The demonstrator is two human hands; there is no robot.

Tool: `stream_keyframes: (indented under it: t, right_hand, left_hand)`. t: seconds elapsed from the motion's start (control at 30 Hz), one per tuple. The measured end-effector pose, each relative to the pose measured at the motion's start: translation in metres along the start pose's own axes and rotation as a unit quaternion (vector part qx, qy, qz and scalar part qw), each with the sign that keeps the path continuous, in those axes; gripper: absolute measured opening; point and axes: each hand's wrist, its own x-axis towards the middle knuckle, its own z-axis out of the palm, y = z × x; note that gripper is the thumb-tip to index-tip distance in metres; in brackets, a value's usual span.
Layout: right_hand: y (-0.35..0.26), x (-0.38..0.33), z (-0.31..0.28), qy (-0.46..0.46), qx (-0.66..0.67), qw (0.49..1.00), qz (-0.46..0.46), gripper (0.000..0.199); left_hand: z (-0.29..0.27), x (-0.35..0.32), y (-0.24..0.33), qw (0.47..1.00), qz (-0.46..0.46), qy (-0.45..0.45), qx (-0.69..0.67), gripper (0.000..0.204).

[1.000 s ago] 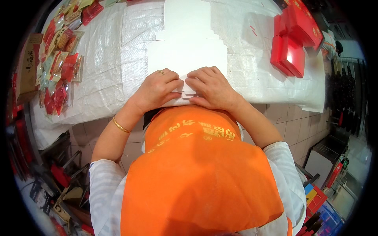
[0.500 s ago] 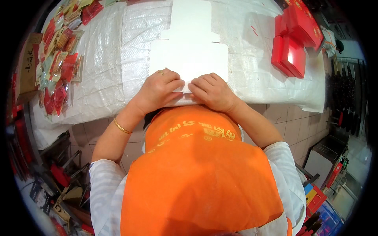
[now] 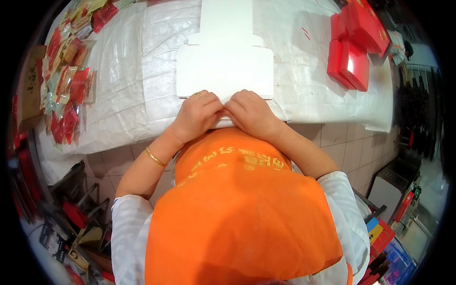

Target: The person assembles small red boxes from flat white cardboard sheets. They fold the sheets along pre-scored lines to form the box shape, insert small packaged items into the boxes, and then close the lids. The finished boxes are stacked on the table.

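Observation:
A flat white cardboard box blank (image 3: 225, 69) lies unfolded on the table, its narrower panel reaching toward the far edge. Both hands are at the blank's near edge, close to my orange apron. My left hand (image 3: 201, 111) has its fingers curled in a pinch on the near flap. Right beside it, my right hand (image 3: 250, 110) grips the same edge with bent fingers. The thumbs and the part of the flap under the fingers are mostly hidden.
White woven sheeting (image 3: 121, 80) covers the table. Several red boxes (image 3: 349, 61) are stacked at the right. Small food packets (image 3: 69, 88) are heaped at the left beside a brown carton (image 3: 31, 90). A folding metal stand (image 3: 90, 209) stands on the floor at lower left.
My hands have come closer together at the near edge and turned inward, moving slightly toward me. More of the blank's near side corners shows now.

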Motion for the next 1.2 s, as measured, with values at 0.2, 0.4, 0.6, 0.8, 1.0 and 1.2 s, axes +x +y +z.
stream_keyframes:
  t: [0.2,0.4,0.6,0.8,1.0,1.2]
  right_hand:
    - [-0.004,0.003,-0.015,-0.033,0.059,0.995,0.076,0.014]
    - [-0.008,0.024,-0.026,-0.149,0.054,0.97,0.187,0.013]
    - [-0.004,0.052,-0.035,-0.272,0.082,0.911,0.3,0.019]
    - [-0.011,0.042,-0.044,-0.252,0.086,0.93,0.252,0.026]
    - [-0.014,0.011,-0.046,-0.098,-0.033,0.99,0.097,0.045]
    - [-0.003,-0.001,-0.028,-0.07,-0.053,0.994,0.071,0.046]
  left_hand:
    - [-0.01,0.011,0.002,0.994,-0.06,-0.072,-0.047,0.017]
    - [-0.017,0.024,0.012,0.981,-0.15,-0.108,-0.061,0.018]
    - [-0.017,0.032,0.009,0.973,-0.172,-0.14,-0.057,0.016]
    - [-0.017,0.031,0.007,0.964,-0.203,-0.157,-0.074,0.014]
    - [-0.022,0.026,0.021,0.978,-0.159,-0.123,-0.058,0.015]
    - [-0.029,0.032,0.025,0.985,-0.129,-0.115,-0.023,0.017]
